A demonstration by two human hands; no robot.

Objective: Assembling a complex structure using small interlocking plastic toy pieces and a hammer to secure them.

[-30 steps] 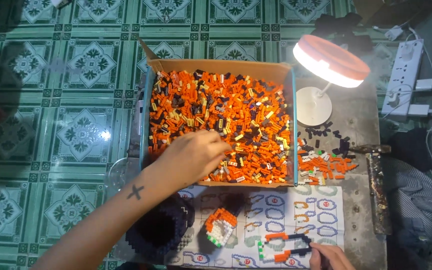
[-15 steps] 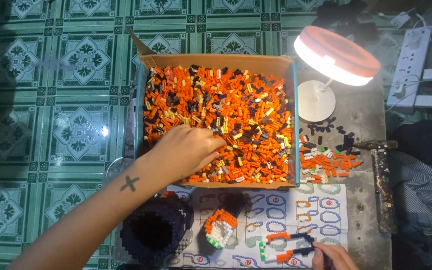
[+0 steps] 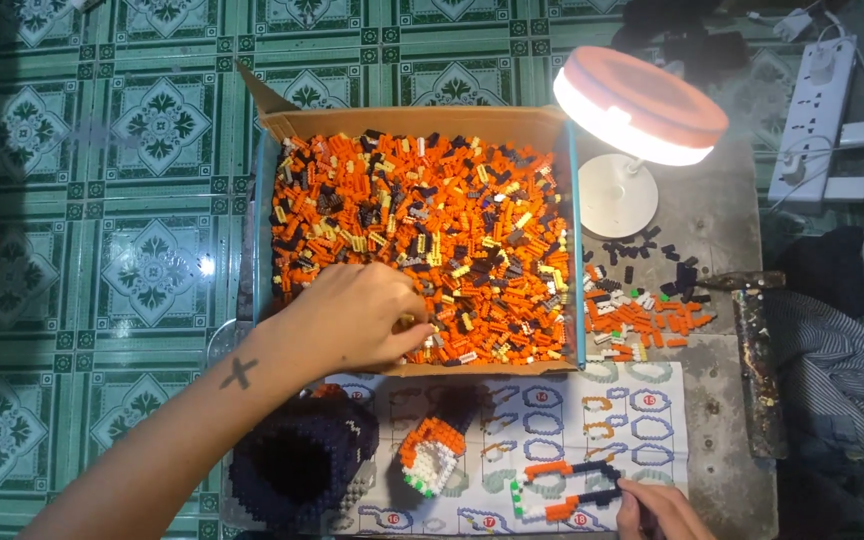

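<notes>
Left hand [image 3: 357,320], fingers curled, picks among loose bricks in the cardboard box [image 3: 417,245], centre frame; grip contents unclear. Right hand [image 3: 657,512], lower right, pinches the partial orange-black outline [image 3: 567,490] on the instruction sheet [image 3: 642,420]. Two sub-assemblies finished; most bricks unplaced.

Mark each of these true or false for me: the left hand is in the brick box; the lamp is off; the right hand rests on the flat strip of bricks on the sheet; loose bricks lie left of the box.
1. The left hand is in the cardboard box of small bricks. True.
2. The desk lamp is off. False: its round head glows.
3. The right hand rests at the flat orange-and-dark brick strip on the instruction sheet. True.
4. Loose bricks lie left of the box. False: they lie to its right, below the lamp base.
</notes>
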